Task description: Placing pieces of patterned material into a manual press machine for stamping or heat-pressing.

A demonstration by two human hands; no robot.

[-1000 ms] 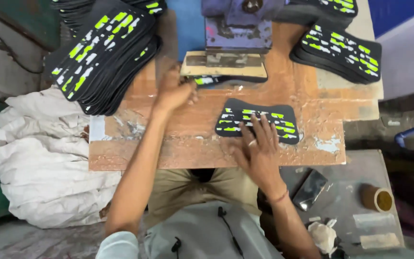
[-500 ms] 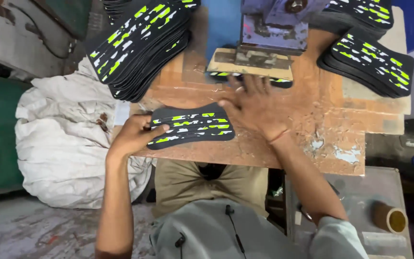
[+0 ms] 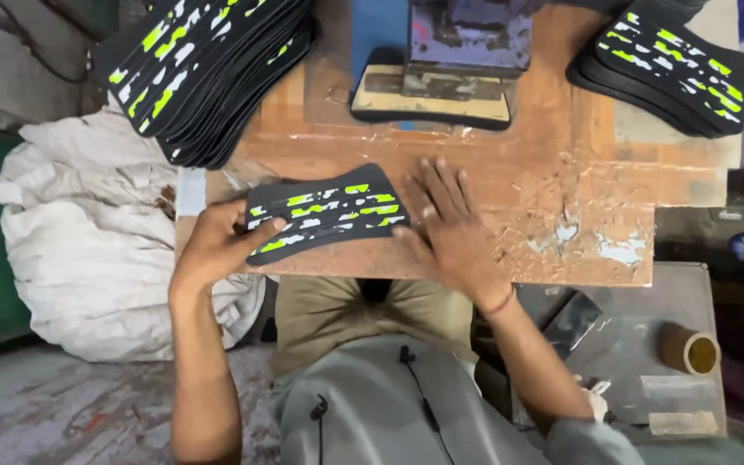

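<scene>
Both hands: left hand grips black piece; right hand flat beside.

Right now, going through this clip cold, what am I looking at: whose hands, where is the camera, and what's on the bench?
The camera sits on a person's head, looking down at their own bare hands over a worn wooden bench. The left hand grips the end of a black piece with green and white marks. The right hand lies flat by its other end. Stacks of similar pieces sit at upper left and upper right. A blue machine stands at the back, a pale cloth bundle at left.
</scene>
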